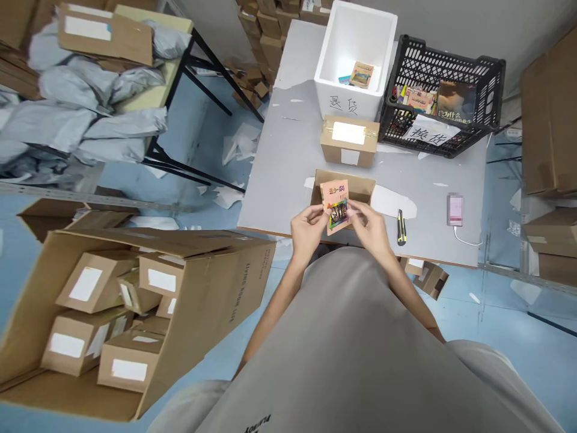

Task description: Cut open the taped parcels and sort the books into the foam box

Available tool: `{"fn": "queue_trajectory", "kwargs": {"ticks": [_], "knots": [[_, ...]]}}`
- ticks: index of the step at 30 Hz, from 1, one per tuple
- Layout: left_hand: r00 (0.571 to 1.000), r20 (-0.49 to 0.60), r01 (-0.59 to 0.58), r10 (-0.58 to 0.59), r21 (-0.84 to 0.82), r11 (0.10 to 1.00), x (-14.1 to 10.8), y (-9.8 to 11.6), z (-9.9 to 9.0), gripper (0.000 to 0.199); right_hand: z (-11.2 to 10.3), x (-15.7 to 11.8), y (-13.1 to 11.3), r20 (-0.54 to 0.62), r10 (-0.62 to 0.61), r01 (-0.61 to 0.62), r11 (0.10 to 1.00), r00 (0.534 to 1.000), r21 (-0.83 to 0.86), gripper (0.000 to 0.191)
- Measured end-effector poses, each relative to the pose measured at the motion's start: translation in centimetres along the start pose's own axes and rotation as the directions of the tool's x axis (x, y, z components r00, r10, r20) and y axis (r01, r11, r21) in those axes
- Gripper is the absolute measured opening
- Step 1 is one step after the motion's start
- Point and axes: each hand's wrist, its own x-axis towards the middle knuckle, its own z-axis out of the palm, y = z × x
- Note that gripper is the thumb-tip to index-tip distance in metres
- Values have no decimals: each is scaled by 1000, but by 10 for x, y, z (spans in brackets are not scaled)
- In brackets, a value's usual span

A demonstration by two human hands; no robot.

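Between my two hands is a small pink booklet (335,190) with a colourful picture on its cover, tilted up toward me. My left hand (309,230) pinches its left edge, and my right hand (368,227) pinches the right edge. Behind and below the booklet stands an open cardboard box (362,186) near the table's front edge; its inside is mostly hidden. A black and yellow utility knife (401,227) lies to the right of my right hand. Just beyond the open box sits a closed carton (350,141) with white labels.
At the table's back stand a white foam box (331,90) and a black plastic crate (451,129), both holding booklets. A phone (455,209) with a cable lies at right. On the left, a large carton (225,300) holds several parcels; grey bags (67,129) pile on another table.
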Motion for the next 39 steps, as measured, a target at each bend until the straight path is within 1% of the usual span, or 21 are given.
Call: {"fn": "queue_trajectory", "kwargs": {"ticks": [2, 3, 6, 8, 10, 12, 13, 14, 16, 17, 19, 22, 24, 27, 28, 29, 31, 33, 34, 37, 39], "knots": [[996, 3, -85, 85, 50, 995, -8, 5, 9, 48, 11, -4, -7, 87, 58, -65, 995, 995, 77, 53], [992, 28, -128, 126, 82, 988, -13, 8, 13, 43, 15, -4, -9, 91, 79, -88, 991, 993, 98, 58], [965, 113, -252, 236, 162, 954, -23, 13, 20, 34, 22, 0, -7, 9, 104, -104, 982, 995, 159, 65], [957, 112, -286, 268, 190, 939, -22, 14, 20, 34, 18, 5, -4, -14, 112, -106, 967, 994, 233, 68], [964, 36, -265, 263, 206, 942, -14, 11, 15, 44, 10, 9, -2, 4, 115, -110, 946, 993, 306, 71], [979, -21, -193, 200, 182, 964, -3, 8, 7, 59, 3, 11, -2, 24, 120, -121, 928, 993, 353, 69], [989, -6, -143, 146, 145, 979, 2, 7, 3, 63, 0, 11, -3, 30, 126, -128, 919, 992, 373, 68], [996, 38, -89, 86, 101, 991, 6, 6, -1, 64, -2, 10, -3, 34, 134, -136, 911, 990, 389, 68], [989, 145, 5, -9, 30, 1000, 11, 6, -6, 62, -4, 10, -2, 41, 153, -156, 904, 987, 399, 69], [984, 173, 33, -35, 12, 999, 12, 6, -7, 61, -5, 10, -2, 41, 162, -165, 904, 986, 395, 71], [985, 165, 51, -50, 0, 999, 11, 8, -5, 60, -5, 11, 1, 36, 176, -177, 905, 984, 388, 73], [991, 130, 41, -39, -11, 999, 8, 8, 1, 59, -4, 15, 7, 35, 182, -181, 900, 983, 396, 74], [996, 94, 1, -1, -3, 1000, 8, 7, 3, 59, -4, 17, 11, -1, 176, -163, 911, 984, 379, 76], [995, -10, -100, 101, 60, 993, 10, 7, 4, 56, -4, 18, 16, -105, 146, -108, 946, 984, 305, 81], [989, -48, -135, 140, 92, 987, 10, 8, 4, 55, -3, 17, 16, -110, 137, -100, 952, 984, 291, 82], [981, -78, -166, 176, 123, 978, 9, 10, 4, 53, -1, 15, 15, -90, 133, -102, 952, 987, 290, 82], [967, -102, -213, 234, 178, 961, 5, 14, 7, 48, 5, 11, 11, -9, 133, -123, 941, 991, 315, 82], [959, -63, -257, 276, 217, 942, -3, 18, 13, 41, 13, 6, 4, 57, 133, -145, 928, 989, 344, 81], [954, -29, -286, 300, 228, 931, -8, 19, 17, 37, 17, 4, 1, 71, 130, -147, 924, 989, 354, 80], [921, 89, -388, 378, 243, 889, -21, 21, 30, 26, 21, 3, -3, 49, 113, -123, 922, 992, 367, 73], [905, 154, -424, 396, 251, 870, -25, 21, 34, 23, 17, 7, -2, 14, 114, -112, 924, 993, 366, 67]]}}
